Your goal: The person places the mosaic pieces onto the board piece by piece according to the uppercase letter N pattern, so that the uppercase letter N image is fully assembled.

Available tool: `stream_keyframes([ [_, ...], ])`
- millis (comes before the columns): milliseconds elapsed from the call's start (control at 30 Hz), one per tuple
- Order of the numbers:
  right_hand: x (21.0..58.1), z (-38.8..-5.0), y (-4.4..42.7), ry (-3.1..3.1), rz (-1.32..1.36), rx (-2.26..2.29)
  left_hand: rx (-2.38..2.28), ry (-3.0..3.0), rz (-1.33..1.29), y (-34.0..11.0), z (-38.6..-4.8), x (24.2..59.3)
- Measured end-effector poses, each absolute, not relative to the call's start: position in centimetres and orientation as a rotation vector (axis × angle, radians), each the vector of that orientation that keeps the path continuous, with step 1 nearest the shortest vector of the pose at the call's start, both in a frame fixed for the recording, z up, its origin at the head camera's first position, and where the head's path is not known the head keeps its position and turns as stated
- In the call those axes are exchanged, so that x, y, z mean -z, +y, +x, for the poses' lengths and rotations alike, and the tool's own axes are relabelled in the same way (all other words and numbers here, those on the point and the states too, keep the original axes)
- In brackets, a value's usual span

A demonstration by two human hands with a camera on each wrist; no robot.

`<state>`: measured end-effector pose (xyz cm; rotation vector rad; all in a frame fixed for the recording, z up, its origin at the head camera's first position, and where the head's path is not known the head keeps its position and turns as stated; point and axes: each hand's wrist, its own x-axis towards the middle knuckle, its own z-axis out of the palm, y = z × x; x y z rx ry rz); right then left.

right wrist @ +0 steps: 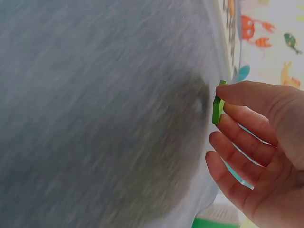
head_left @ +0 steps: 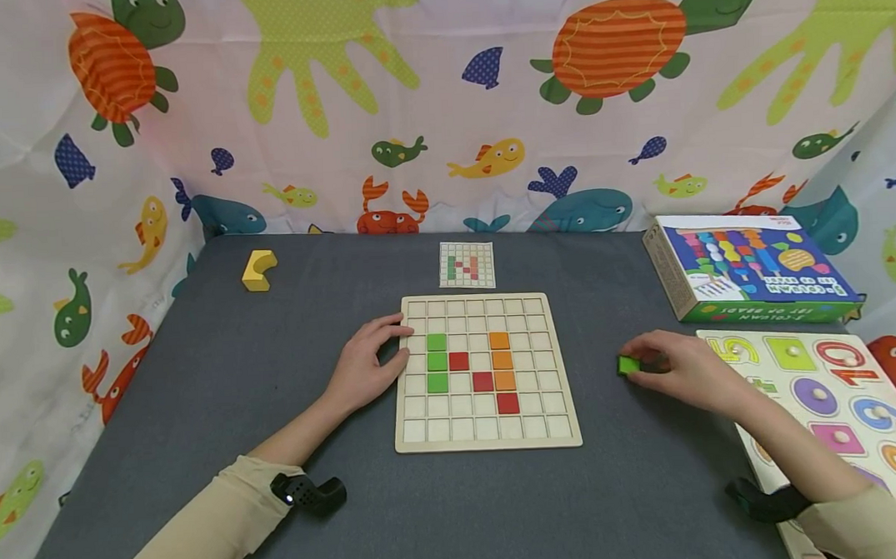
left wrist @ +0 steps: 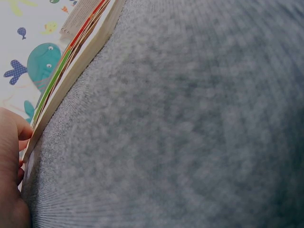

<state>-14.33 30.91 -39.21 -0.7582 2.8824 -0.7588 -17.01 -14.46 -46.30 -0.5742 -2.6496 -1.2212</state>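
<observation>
A wooden grid board (head_left: 489, 444) lies flat in the middle of the table, with three green squares (head_left: 437, 362), three orange squares (head_left: 502, 360) and three red squares (head_left: 483, 381) in its cells. My left hand (head_left: 366, 360) rests against the board's left edge, fingers and thumb touching the rim. Right of the board, my right hand (head_left: 680, 368) pinches a small green block (head_left: 629, 365) between thumb and fingers, just above or at the table surface. In the right wrist view the green block (right wrist: 217, 109) shows at the fingertips, the other fingers loosely bent.
Behind the board lies a small pattern card (head_left: 466, 254) with a coloured grid. A yellow arch-shaped block (head_left: 258, 271) is at the far left. On the right are a blue-and-green box (head_left: 755, 268) and a number puzzle board (head_left: 789, 350), partly under my right forearm.
</observation>
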Motion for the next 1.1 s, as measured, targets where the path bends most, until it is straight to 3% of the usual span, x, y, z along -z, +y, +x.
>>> stream_keyframes([
  [667,38.6,-15.9,19.4,2.629,-0.991,0.920,1.232,-2.631,-0.592,-14.5,-17.0,46.1],
  [1100,39.3,-14.8,12.9,2.541,-1.181,0.924,1.207,-2.619,-0.599,-14.5,-16.9,46.3],
])
